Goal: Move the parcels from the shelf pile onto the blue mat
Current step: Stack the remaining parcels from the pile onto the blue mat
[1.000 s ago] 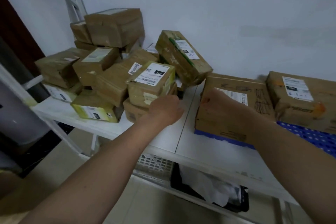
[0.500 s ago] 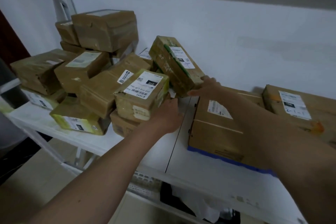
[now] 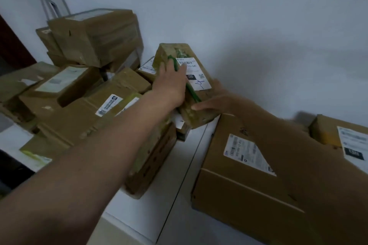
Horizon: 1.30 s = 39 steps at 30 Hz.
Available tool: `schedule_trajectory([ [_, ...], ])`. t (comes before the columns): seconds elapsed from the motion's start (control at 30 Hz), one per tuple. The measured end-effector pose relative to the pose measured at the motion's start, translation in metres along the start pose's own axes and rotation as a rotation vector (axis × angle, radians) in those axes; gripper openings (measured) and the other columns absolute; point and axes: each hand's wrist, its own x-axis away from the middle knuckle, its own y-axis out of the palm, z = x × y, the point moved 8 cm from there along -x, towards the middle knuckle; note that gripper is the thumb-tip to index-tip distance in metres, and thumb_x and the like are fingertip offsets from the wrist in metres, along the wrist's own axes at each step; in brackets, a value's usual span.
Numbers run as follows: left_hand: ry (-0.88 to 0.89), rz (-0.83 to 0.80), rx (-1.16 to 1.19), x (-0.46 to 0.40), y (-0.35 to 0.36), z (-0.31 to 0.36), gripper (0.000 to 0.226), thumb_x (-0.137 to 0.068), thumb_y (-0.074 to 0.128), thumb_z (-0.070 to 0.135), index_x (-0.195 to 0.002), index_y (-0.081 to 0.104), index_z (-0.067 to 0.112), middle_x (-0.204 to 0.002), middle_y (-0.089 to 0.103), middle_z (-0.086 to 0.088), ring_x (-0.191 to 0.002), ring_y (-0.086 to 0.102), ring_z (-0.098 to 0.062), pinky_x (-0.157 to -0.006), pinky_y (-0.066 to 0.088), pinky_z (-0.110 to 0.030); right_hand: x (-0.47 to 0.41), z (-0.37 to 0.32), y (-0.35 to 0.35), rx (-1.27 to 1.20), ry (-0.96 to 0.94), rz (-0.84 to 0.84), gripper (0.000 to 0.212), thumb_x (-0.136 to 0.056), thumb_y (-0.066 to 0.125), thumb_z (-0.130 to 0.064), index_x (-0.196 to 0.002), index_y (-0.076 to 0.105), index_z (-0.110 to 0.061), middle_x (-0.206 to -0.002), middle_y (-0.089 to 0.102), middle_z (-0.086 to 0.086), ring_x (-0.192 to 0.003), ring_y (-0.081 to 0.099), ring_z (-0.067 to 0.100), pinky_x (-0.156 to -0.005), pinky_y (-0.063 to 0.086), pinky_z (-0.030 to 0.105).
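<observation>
Both hands close on the tilted parcel (image 3: pixel 197 77) leaning against the pile (image 3: pixel 87 77) — left hand (image 3: pixel 171 83) spread flat on top, right hand (image 3: pixel 215 101) gripping its lower end — so lift it straight up before carrying it right, lest neighbours slide.

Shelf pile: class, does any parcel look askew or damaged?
Yes. The green-taped parcel leans steeply on the pile, both hands on it: left hand, right hand. The top box has scuffed, torn cardboard.

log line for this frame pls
phase: grasp | target: green-striped parcel tilted on pile | left hand flat on its top | right hand at its lower end | lifted: cannot tell
</observation>
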Motion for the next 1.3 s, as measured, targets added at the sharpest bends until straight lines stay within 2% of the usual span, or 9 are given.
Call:
schedule_trajectory([
  [0.13, 0.039, -0.084, -0.258, -0.027, 0.004, -0.007, 0.088, -0.087, 0.057, 0.000, -0.153, 0.007, 0.029, -0.159, -0.014, -0.013, -0.145, -0.014, -0.038, -0.118, 0.005, -0.054, -0.008, 0.006, 0.000, 0.135, 0.055, 0.060, 0.142, -0.040, 0.086, -0.057, -0.151, 0.001, -0.031, -0.152, 0.023, 0.006, -0.141, 0.022, 0.032, -0.113, 0.024, 0.054],
  [0.23, 0.019, -0.133, -0.317, -0.034, 0.016, -0.012, 0.086, -0.088, 0.056, 0.003, -0.153, 0.008, 0.031, -0.160, -0.014, -0.013, -0.145, -0.013, -0.038, -0.117, 0.003, -0.056, -0.014, 0.011, -0.004, 0.135, 0.072, 0.078, 0.134, -0.055, 0.087, -0.046, -0.150, -0.006, -0.032, -0.149, 0.025, 0.014, -0.139, 0.022, 0.036, -0.111, 0.026, 0.052],
  [0.37, 0.010, -0.077, -0.324, -0.037, 0.015, -0.015, 0.093, -0.085, 0.059, 0.003, -0.152, 0.003, 0.035, -0.159, -0.015, -0.013, -0.145, -0.015, -0.037, -0.117, 0.002, -0.055, -0.015, 0.006, -0.014, 0.120, -0.003, 0.124, 0.129, -0.056, 0.087, -0.040, -0.149, -0.002, -0.035, -0.145, 0.028, 0.013, -0.135, 0.026, 0.035, -0.106, 0.030, 0.050],
  [0.53, 0.021, 0.011, -0.338, -0.034, -0.006, -0.014, 0.105, -0.080, 0.072, 0.015, -0.152, -0.001, 0.037, -0.159, -0.015, -0.011, -0.145, -0.017, -0.037, -0.116, 0.000, -0.057, 0.011, -0.016, -0.035, 0.230, -0.096, 0.195, 0.127, -0.060, 0.087, -0.035, -0.149, -0.003, -0.039, -0.142, 0.028, 0.014, -0.133, 0.023, 0.034, -0.106, 0.029, 0.059],
  [0.63, 0.078, 0.045, -0.356, -0.024, -0.020, -0.001, 0.105, -0.080, 0.069, 0.009, -0.152, -0.002, 0.037, -0.159, -0.016, -0.011, -0.145, -0.018, -0.036, -0.115, -0.002, -0.059, 0.045, -0.021, -0.052, 0.277, -0.144, 0.215, 0.128, -0.059, 0.088, -0.034, -0.150, -0.003, -0.039, -0.144, 0.028, 0.013, -0.135, 0.022, 0.035, -0.107, 0.026, 0.060],
  [0.9, 0.292, -0.054, -0.352, 0.026, -0.026, 0.033, 0.120, -0.076, 0.071, 0.001, -0.149, -0.016, 0.037, -0.157, -0.024, -0.009, -0.144, -0.022, -0.034, -0.115, -0.002, -0.056, 0.149, -0.007, -0.084, 0.521, -0.142, 0.247, 0.129, -0.059, 0.087, -0.039, -0.149, -0.005, -0.040, -0.147, 0.028, 0.010, -0.134, 0.024, 0.033, -0.111, 0.020, 0.057],
  [1.07, 0.435, -0.074, -0.322, 0.060, -0.018, 0.060, 0.131, -0.068, 0.081, 0.013, -0.145, -0.022, 0.039, -0.158, -0.023, 0.000, -0.145, -0.017, -0.034, -0.114, 0.008, -0.064, 0.217, 0.016, -0.085, 0.520, -0.095, 0.214, 0.129, -0.057, 0.087, -0.041, -0.149, -0.004, -0.043, -0.145, 0.028, 0.005, -0.134, 0.024, 0.031, -0.112, 0.020, 0.060],
  [1.2, 0.565, -0.073, -0.358, 0.099, -0.020, 0.092, 0.129, -0.069, 0.080, 0.014, -0.149, -0.019, 0.030, -0.159, -0.017, -0.002, -0.146, -0.016, -0.030, -0.116, 0.005, -0.054, 0.272, 0.027, -0.088, 0.534, -0.041, 0.245, 0.125, -0.062, 0.086, -0.028, -0.150, -0.003, -0.040, -0.147, 0.026, 0.006, -0.135, 0.022, 0.029, -0.114, 0.019, 0.055],
  [1.3, 0.647, -0.046, -0.353, 0.121, -0.023, 0.114, 0.125, -0.066, 0.081, 0.020, -0.151, -0.011, 0.026, -0.158, 0.001, -0.007, -0.146, -0.001, -0.028, -0.118, 0.013, -0.052, 0.304, 0.036, -0.091, 0.549, -0.017, 0.283, 0.125, -0.062, 0.085, -0.024, -0.150, -0.002, -0.040, -0.147, 0.027, 0.005, -0.135, 0.023, 0.028, -0.114, 0.021, 0.050],
])
